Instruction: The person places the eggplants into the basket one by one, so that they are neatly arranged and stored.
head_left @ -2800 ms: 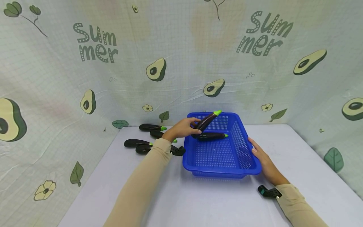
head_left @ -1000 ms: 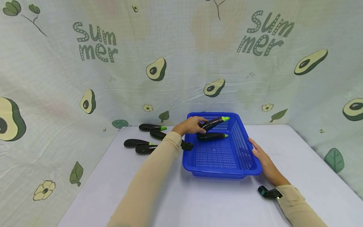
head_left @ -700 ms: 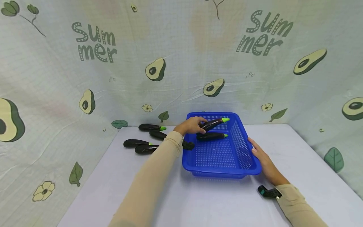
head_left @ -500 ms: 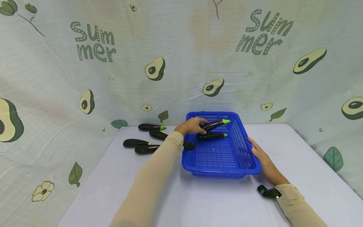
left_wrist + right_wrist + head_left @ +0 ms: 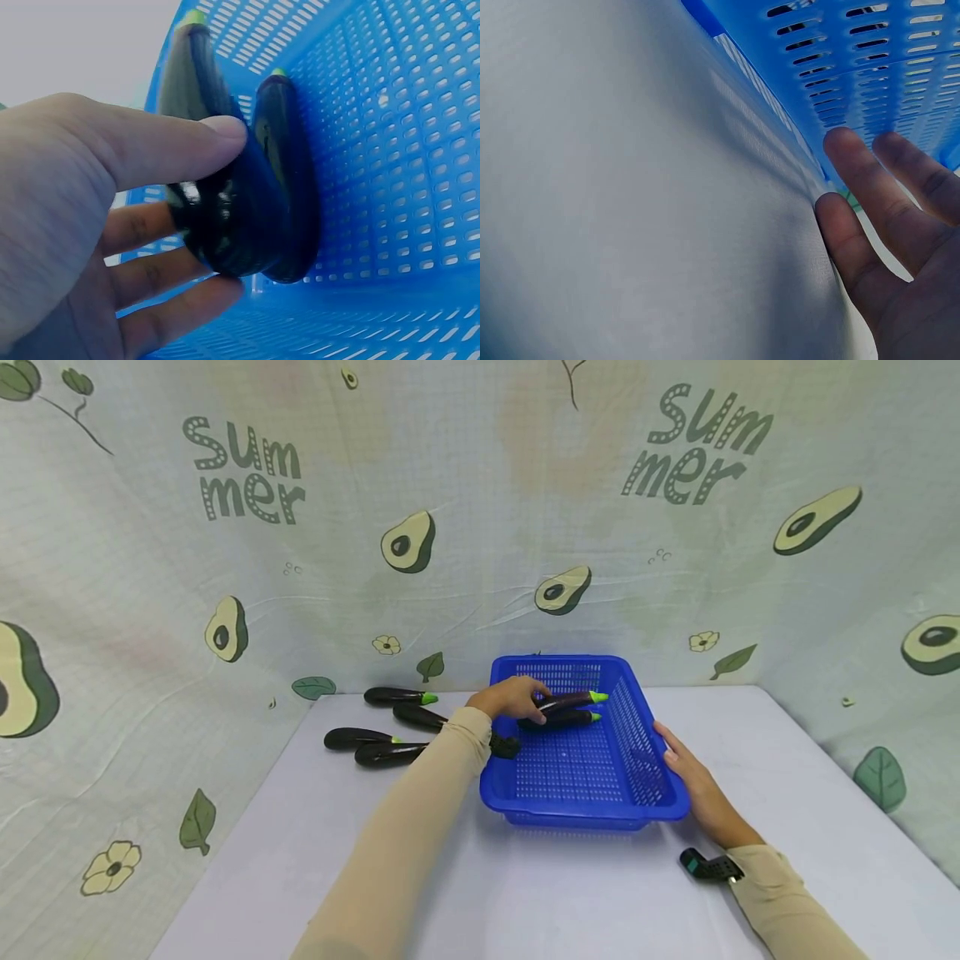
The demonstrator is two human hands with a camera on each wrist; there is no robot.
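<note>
My left hand (image 5: 513,697) is inside the blue plastic basket (image 5: 585,814), gripping a dark purple eggplant (image 5: 573,700) by its fat end. Its green stem points right. In the left wrist view, the thumb lies across the held eggplant (image 5: 240,217) and the fingers go round its far side. A second eggplant (image 5: 573,719) lies on the basket floor right beside it, partly covered by the hand. Against the basket's right outer side, my right hand (image 5: 697,785) rests with extended fingers. The right wrist view shows those fingers (image 5: 877,187) by the slotted wall.
Left of the basket, several more eggplants (image 5: 358,739) lie on the white table (image 5: 300,843); my left forearm hides parts of some. A printed cloth (image 5: 480,527) hangs behind the table. Each wrist wears a black strap (image 5: 708,866).
My left hand has moved right and lowered the eggplant into the basket; it now lies flatter, close beside the other one. My right hand has stayed at the basket's side.
</note>
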